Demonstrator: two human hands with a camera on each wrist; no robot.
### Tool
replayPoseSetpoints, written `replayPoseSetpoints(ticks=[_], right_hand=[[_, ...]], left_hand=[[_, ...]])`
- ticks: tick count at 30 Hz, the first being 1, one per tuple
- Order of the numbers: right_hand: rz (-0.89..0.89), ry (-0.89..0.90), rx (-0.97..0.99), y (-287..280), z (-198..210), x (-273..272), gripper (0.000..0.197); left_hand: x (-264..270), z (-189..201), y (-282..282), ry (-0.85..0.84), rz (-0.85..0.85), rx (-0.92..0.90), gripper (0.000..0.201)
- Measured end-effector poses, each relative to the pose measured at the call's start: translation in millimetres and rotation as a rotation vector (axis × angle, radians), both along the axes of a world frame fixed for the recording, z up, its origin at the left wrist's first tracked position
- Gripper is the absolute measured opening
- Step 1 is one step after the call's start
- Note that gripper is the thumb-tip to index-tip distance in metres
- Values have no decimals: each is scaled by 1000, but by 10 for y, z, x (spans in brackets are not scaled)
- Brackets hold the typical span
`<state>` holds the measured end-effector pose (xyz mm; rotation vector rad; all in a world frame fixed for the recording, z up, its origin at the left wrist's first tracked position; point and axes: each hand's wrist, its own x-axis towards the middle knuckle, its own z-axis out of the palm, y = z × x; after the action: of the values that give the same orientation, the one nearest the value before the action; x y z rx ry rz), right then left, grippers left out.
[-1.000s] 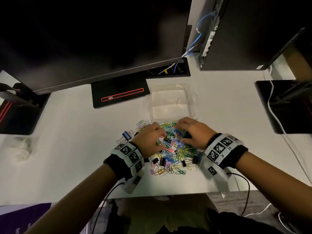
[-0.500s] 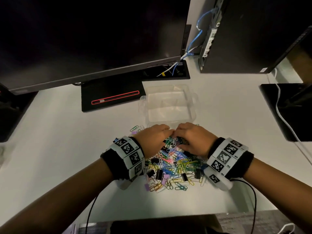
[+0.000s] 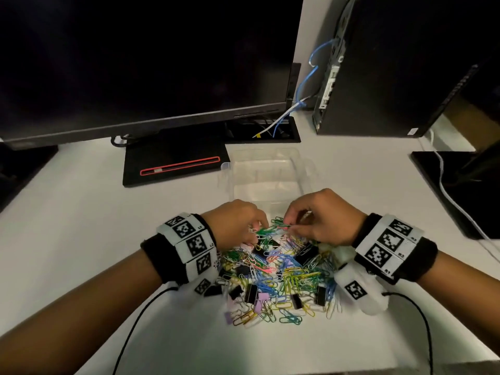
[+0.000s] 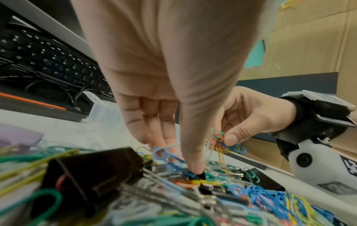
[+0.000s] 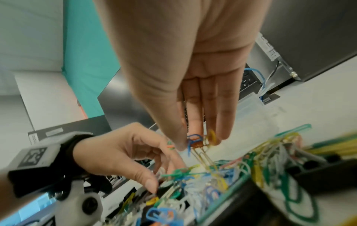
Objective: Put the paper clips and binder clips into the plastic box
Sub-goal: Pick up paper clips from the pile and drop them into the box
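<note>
Left hand (image 3: pixel 238 223) fingertips hidden in paper clips (image 3: pixel 284 277); plastic box (image 3: pixel 267 171) near wall behind both hands.

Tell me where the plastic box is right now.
In the head view the plastic box sits on the white desk just beyond both hands, right of the black monitor base and behind the pile of clips.

The clip pile (image 3: pixel 276 280) lies on the desk (image 3: pixel 81 226) before the plastic box (image 3: pixel 267 174); the monitor (image 3: pixel 140 63) stands behind; the computer tower (image 3: pixel 400 66) behind right.
</note>
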<state>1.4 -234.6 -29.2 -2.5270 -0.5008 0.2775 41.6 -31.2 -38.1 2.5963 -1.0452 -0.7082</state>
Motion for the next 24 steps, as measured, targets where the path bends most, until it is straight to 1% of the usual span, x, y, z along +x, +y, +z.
replayPoseSetpoints(ticks=[2, 4, 7, 9, 14, 15, 17, 20, 22, 24], right_hand=[[-28, 16, 48, 4, 5, -6, 21], [-41, 8, 44, 17, 8, -11, 24], [-43, -45, 4, 27, 44, -12, 20], [-61, -62, 1, 30, 79, -11, 17], [-158, -86, 105, 45, 226, 35, 12], [-195, -102, 124, 41, 268, 67, 12], [-272, -125, 176, 18, 341, 165, 11], [-373, -171, 207, -6, 376, 295, 9], [-411, -164, 212, -12, 306, 349, 10], [-416, -142, 207, -32, 226, 408, 10]], left_hand=[[10, 7, 22, 5, 33, -48, 28], [12, 29, 39, -14, 23, -45, 22], [12, 82, 57, -84, 2, -32, 17], [6, 117, 79, -146, 12, -61, 17], [-1, 208, 150, -208, 109, -151, 14], [14, 244, 150, -204, 154, -203, 11], [65, 336, 134, -170, 259, -366, 7], [149, 450, 119, -156, 390, -567, 6], [204, 450, 114, -139, 441, -619, 6], [265, 422, 88, -134, 476, -608, 8]])
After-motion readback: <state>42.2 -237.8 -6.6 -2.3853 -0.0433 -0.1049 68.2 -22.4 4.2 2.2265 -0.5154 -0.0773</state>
